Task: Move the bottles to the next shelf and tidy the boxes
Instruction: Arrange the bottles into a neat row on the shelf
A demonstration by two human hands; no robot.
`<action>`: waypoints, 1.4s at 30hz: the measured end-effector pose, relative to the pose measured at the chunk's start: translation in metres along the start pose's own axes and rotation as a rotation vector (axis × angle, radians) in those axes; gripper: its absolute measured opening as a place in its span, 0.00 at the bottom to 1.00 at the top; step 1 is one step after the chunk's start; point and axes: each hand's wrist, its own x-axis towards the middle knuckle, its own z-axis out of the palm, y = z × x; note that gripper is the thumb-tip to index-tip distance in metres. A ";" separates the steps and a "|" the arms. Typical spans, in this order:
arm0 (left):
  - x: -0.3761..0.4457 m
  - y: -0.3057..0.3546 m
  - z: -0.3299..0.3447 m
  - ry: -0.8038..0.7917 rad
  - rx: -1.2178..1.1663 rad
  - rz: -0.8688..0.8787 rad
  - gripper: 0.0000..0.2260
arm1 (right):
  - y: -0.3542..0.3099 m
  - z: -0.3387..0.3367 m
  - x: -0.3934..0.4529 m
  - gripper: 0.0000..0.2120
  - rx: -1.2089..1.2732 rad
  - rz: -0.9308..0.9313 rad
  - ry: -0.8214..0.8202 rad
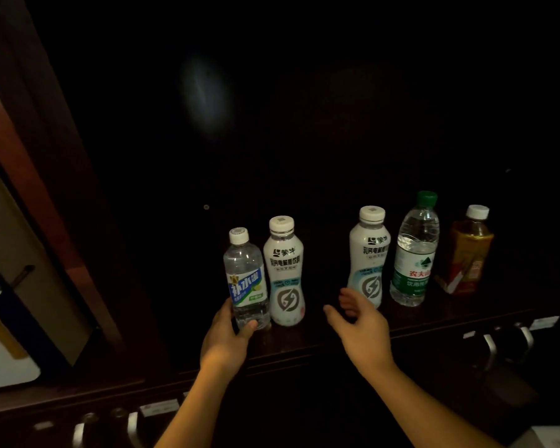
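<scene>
now, shelf [434, 321] edge near; a gap between the white bottles. left hand [228, 337] clamped on the clear bottle [246, 282], right hand [362, 328] spread wide.

There is only the one view, from a wide-angle camera worn on the person's head. It looks forward and down into a dark shelf [304, 337], close enough that both forearms run up from the bottom edge of the frame. The row of bottles [285, 273] sits in the lower middle, near the lens. The wide angle bends the cabinet's edge along the left side, and the upper half of the frame is almost black.
</scene>
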 end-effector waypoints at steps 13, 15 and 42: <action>0.001 -0.002 0.002 -0.010 -0.032 0.001 0.30 | 0.019 -0.043 0.042 0.20 -0.157 0.020 0.011; 0.001 -0.002 0.001 -0.008 -0.032 0.000 0.30 | 0.018 -0.043 0.041 0.18 -0.152 0.012 0.004; -0.001 0.001 0.002 0.008 -0.008 -0.008 0.30 | -0.009 0.013 0.011 0.21 -0.140 -0.032 -0.117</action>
